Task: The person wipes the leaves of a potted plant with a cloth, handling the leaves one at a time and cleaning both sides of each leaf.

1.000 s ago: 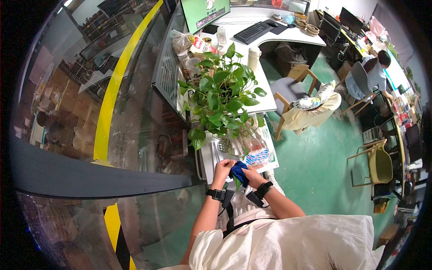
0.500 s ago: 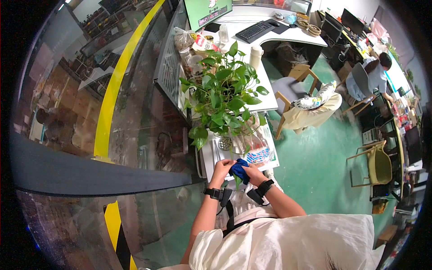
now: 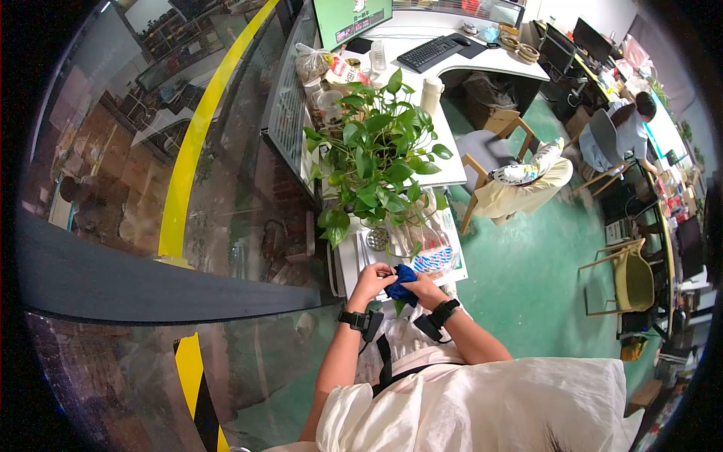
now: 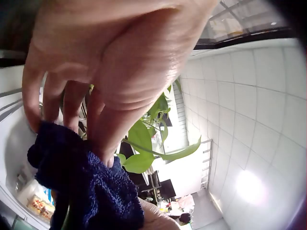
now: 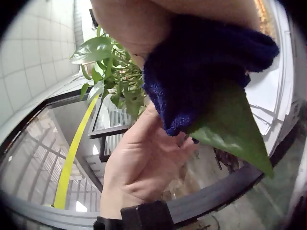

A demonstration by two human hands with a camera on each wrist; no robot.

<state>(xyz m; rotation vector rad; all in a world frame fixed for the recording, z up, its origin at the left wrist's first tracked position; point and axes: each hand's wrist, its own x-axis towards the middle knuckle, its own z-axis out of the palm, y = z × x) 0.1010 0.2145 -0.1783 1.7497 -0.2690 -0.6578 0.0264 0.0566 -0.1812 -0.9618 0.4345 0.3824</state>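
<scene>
A dark blue terry cloth is bunched between both hands, low in front of the body. The right hand grips it from the right, folded around a green leaf whose pointed tip sticks out below. From the other side the left hand pinches the cloth's edge, thumb and fingertips right at the fabric in the left wrist view. Just beyond the hands stands a bushy potted plant with trailing vines and broad leaves. The base of the held leaf is hidden in the cloth.
The plant stands on a white desk beside a pale bottle and bagged items. A plastic bag lies near the hands. Glass with yellow tape borders the left. A chair and a seated person are right.
The left hand shifts slightly along the cloth, its fingers changing position, and the cloth bunches a little differently. The right hand keeps its grip. The head view has drifted slightly.
</scene>
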